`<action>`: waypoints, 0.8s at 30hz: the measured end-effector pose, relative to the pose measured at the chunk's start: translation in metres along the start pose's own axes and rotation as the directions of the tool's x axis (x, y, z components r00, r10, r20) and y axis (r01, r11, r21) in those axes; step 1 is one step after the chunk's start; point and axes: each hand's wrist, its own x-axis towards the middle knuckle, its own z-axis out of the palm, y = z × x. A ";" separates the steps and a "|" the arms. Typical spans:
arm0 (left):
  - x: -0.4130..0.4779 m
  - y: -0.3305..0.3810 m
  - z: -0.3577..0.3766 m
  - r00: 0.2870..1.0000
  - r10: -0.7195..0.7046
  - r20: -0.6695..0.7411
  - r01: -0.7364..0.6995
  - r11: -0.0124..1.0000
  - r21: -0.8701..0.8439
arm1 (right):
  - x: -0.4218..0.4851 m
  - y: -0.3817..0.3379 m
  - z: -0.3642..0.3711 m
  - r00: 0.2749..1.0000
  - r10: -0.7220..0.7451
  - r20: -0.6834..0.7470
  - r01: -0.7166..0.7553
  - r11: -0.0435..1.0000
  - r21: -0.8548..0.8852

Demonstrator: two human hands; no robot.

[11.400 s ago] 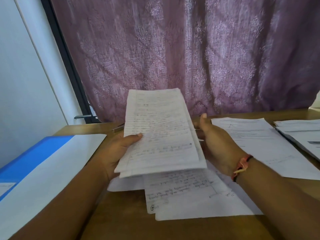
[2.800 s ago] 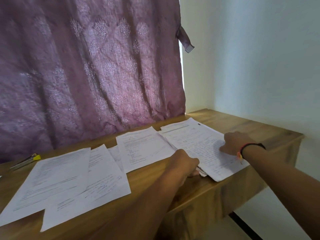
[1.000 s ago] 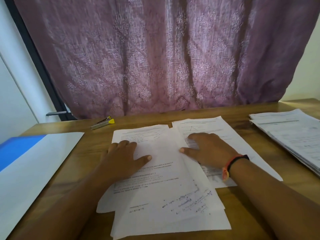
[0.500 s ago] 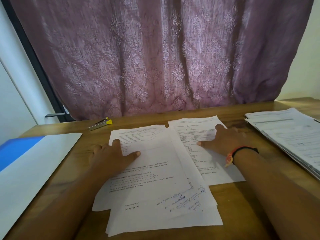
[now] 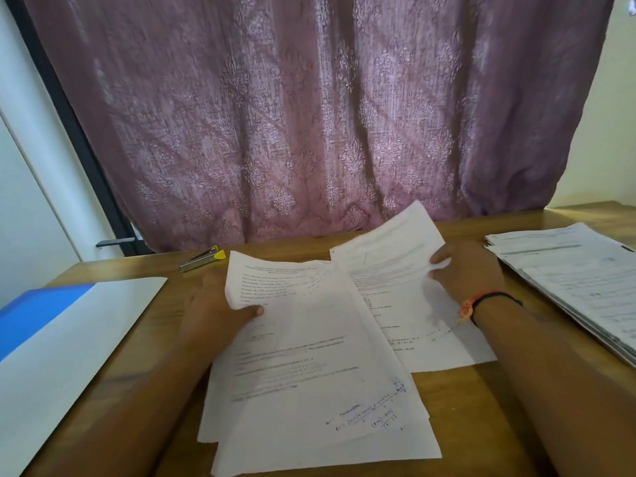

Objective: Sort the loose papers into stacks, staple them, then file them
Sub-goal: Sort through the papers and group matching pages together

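In the head view, the person's left hand (image 5: 220, 304) pinched the top sheet (image 5: 292, 304) of the loose papers (image 5: 320, 407), thumb above and fingers hidden below its left edge, in my judgement to raise it and read what kind of page it was. These papers lay fanned on the wooden table (image 5: 464, 425), on the near side of the stapler (image 5: 203, 259) and a little to its right. I could count at least three overlapping sheets there, but not the exact number. The right hand (image 5: 468, 270) grasped one printed sheet (image 5: 389, 263) by its right edge. The far end of this sheet was lifted off the table, further right of the stapler, probably so that it could be compared or carried to a stack. One sorted stack (image 5: 568, 280) lay far to the right of the stapler, its edges roughly aligned, of many sheets that I could not count. One blue folder (image 5: 41, 315) lay to the left of the stapler and nearer to the person, with a white sheet or cover (image 5: 79, 339) over it, which I judged ready for the filing. The stapler was single and untouched, against the purple curtain (image 5: 309, 115), so the work seemed to be at the sorting step. On the right wrist there was one band (image 5: 481, 304).
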 end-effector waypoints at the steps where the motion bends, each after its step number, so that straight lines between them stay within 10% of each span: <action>1: -0.001 0.003 -0.003 1.000 -0.020 -0.010 0.020 0.999 -0.044 | -0.001 -0.001 -0.001 0.996 -0.023 -0.081 0.028 0.998 0.062; 6: -0.001 0.006 -0.005 0.992 -0.038 -0.117 0.008 0.970 -0.244 | -0.006 -0.018 -0.006 0.779 -0.334 -0.531 0.390 0.921 -0.007; 12: -0.007 0.006 -0.016 0.996 -0.027 -0.089 -0.023 0.858 -0.514 | -0.022 -0.041 -0.006 0.545 -0.517 -0.660 0.606 0.787 -0.116; 24: 0.004 -0.009 -0.023 0.994 -0.108 -0.021 0.057 0.665 -0.745 | -0.034 -0.055 -0.002 0.498 -0.508 -0.702 0.689 0.724 -0.035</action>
